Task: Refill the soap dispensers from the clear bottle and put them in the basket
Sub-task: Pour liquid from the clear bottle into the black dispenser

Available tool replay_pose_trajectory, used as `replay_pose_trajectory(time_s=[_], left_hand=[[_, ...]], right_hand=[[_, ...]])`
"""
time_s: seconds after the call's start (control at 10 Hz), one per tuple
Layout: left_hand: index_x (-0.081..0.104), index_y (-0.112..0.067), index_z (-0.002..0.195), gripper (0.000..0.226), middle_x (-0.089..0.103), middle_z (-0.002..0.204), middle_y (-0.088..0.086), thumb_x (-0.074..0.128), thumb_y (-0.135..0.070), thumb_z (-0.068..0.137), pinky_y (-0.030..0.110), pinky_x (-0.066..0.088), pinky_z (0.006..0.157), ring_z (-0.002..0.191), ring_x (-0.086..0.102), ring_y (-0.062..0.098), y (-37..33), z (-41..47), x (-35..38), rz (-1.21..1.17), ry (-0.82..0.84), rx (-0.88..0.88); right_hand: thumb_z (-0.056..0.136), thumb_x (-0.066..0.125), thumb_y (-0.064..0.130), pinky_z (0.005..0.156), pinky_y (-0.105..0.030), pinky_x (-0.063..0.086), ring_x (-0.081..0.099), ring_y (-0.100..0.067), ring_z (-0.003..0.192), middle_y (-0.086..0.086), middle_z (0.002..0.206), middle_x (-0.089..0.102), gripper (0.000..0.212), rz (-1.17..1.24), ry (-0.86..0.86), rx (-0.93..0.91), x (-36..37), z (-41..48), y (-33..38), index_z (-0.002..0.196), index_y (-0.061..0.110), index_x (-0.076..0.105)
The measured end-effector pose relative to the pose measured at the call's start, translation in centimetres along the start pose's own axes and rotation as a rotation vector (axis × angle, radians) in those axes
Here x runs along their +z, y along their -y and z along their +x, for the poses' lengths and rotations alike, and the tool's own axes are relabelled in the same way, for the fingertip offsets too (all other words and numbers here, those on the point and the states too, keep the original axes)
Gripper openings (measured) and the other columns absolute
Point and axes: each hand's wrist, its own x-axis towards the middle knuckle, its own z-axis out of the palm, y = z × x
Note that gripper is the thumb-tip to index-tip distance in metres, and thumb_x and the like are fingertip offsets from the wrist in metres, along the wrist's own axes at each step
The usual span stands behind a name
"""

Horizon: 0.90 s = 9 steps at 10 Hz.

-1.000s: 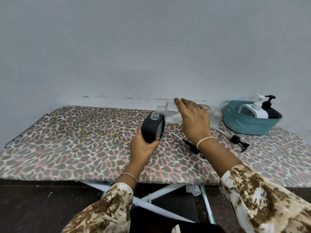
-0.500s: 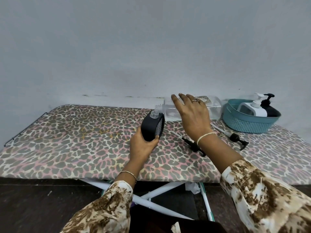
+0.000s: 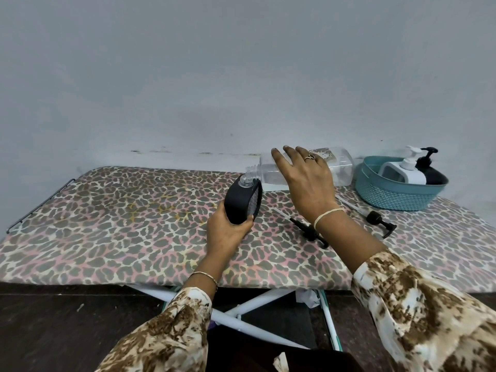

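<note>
Black dispenser [image 3: 243, 201] clamped in left fingers [image 3: 250, 217], tilted; right fingers [image 3: 292, 158] curl over bottle [image 3: 341, 167]. Mouths barely meet just left of right fingers: slight misalignment, soap likely spills onto bench [image 3: 134, 224].

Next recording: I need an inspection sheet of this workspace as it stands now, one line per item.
Surface: leopard-print board on white legs.
Job's things: uncapped black dispenser, tilted; clear bottle tipped sideways, its neck at the dispenser's mouth; teal basket holds a white dispenser and a second black dispenser, pumps on; first pump head and second pump head lie loose on the board.
Clutter: pale crumpled scrap under the board.
Hands: left hand grips the uncapped black dispenser; right hand holds the clear bottle from above.
Cables: nothing seen.
Surroundings: pale wall, dark floor.
</note>
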Motion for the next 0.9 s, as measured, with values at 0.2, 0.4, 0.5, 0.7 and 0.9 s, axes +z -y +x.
replay_pose_trajectory(time_s=[0.2, 0.4, 0.5, 0.7, 0.9], left_hand=[[0.056, -0.016, 0.121, 0.057, 0.065, 0.111, -0.002, 0.082, -0.021, 0.071, 0.020, 0.047, 0.081, 0.093, 0.057, 0.009, 0.46, 0.18, 0.15, -0.003, -0.005, -0.001], [0.057, -0.016, 0.120, 0.056, 0.064, 0.106, -0.006, 0.082, -0.020, 0.071, 0.013, 0.045, 0.076, 0.092, 0.058, 0.007, 0.57, 0.21, 0.16, -0.017, -0.007, 0.012], [0.057, -0.016, 0.120, 0.056, 0.064, 0.107, -0.006, 0.083, -0.020, 0.070, 0.018, 0.046, 0.080, 0.094, 0.058, 0.008, 0.67, 0.20, 0.23, -0.019, -0.010, 0.018], [0.058, -0.017, 0.118, 0.055, 0.063, 0.104, -0.007, 0.083, -0.021, 0.070, 0.018, 0.047, 0.077, 0.093, 0.059, 0.009, 0.91, 0.36, 0.29, -0.011, -0.014, 0.017], [0.058, -0.017, 0.118, 0.055, 0.064, 0.102, -0.007, 0.083, -0.020, 0.069, 0.018, 0.048, 0.077, 0.090, 0.060, 0.008, 1.02, 0.38, 0.27, -0.024, -0.016, 0.019]], right_hand=[[0.077, 0.061, -0.009, 0.104, -0.044, 0.037, 0.043, -0.034, 0.132, -0.015, 0.146, 0.042, 0.080, 0.010, 0.009, 0.005, -0.01, -0.06, 0.05, 0.146, 0.017, 0.031], [0.073, 0.064, -0.009, 0.100, -0.044, 0.041, 0.047, -0.035, 0.128, -0.015, 0.142, 0.046, 0.080, 0.009, -0.005, 0.009, 0.11, -0.06, 0.06, 0.144, 0.016, 0.037], [0.072, 0.064, -0.009, 0.099, -0.044, 0.042, 0.049, -0.035, 0.126, -0.015, 0.141, 0.048, 0.079, 0.011, -0.011, 0.010, 0.15, -0.13, 0.10, 0.143, 0.016, 0.039], [0.067, 0.069, -0.009, 0.095, -0.042, 0.046, 0.055, -0.035, 0.120, -0.015, 0.135, 0.054, 0.080, 0.006, -0.038, 0.016, 0.48, -0.13, 0.07, 0.139, 0.015, 0.045], [0.070, 0.066, -0.009, 0.097, -0.043, 0.043, 0.052, -0.035, 0.123, -0.015, 0.138, 0.051, 0.079, 0.003, -0.034, 0.009, 0.39, -0.17, 0.06, 0.141, 0.015, 0.042]])
